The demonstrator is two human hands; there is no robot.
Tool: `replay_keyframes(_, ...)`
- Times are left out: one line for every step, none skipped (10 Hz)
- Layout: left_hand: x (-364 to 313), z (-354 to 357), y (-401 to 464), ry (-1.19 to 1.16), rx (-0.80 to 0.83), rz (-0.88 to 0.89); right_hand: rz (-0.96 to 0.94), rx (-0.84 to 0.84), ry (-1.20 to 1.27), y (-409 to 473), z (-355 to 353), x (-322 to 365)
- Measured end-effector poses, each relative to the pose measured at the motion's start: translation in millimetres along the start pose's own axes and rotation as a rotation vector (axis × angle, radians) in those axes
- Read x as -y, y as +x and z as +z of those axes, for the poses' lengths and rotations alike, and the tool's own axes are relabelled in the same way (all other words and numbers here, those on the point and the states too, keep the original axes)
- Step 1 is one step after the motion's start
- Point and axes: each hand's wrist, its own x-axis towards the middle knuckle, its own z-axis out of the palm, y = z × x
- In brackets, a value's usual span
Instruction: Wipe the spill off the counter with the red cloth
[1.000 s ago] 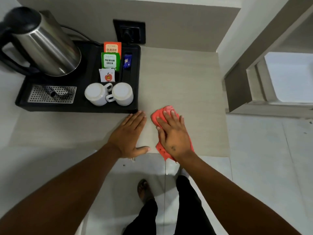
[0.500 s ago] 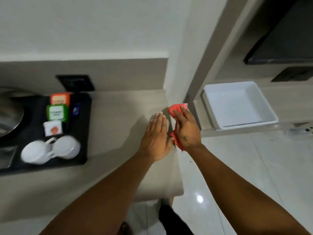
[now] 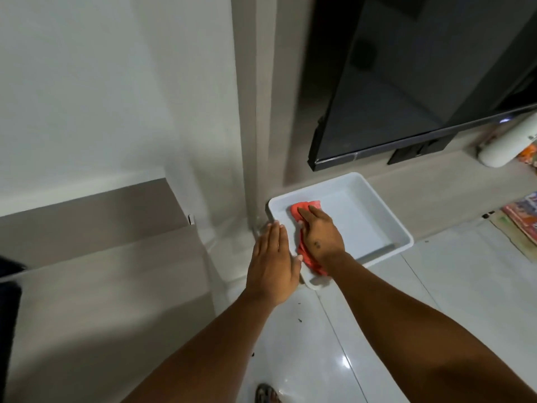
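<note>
My right hand [image 3: 319,234] holds the red cloth [image 3: 305,207] over the near-left part of a white tray [image 3: 386,225]. Cloth shows beyond my fingertips and hangs below my wrist. My left hand [image 3: 271,263] is flat with fingers together, hovering just left of the tray and holding nothing. The beige counter [image 3: 110,271] lies to the left, beyond a wall corner. No spill is visible on it.
A wall pillar [image 3: 255,112] stands between counter and tray. A black television [image 3: 406,77] hangs above the tray's shelf. A white bottle [image 3: 505,146] and colourful packets [image 3: 523,216] sit at the right. A black tray edge [image 3: 8,286] shows at far left. Glossy floor tiles lie below.
My view and both hands have swung right, off the counter with the kettle tray. My right hand has carried the red cloth past the wall corner and over the white tray.
</note>
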Motion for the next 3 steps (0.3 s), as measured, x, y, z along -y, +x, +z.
replay_keyframes(7.8, 0.3, -2.6, -0.010, 0.005, 0.017, 0.057, 0.137, -0.007, -1.4, 4.2, -4.5)
replay_keyframes(24.7, -7.8, -9.5, 0.001, -0.001, 0.008, -0.021, 0.000, 0.033, -11.7, -3.2, 15.5)
replay_keyframes(43.0, -30.5, -23.6, 0.063, -0.020, 0.007, -0.160, -0.109, -0.038, -28.9, -18.5, 49.5)
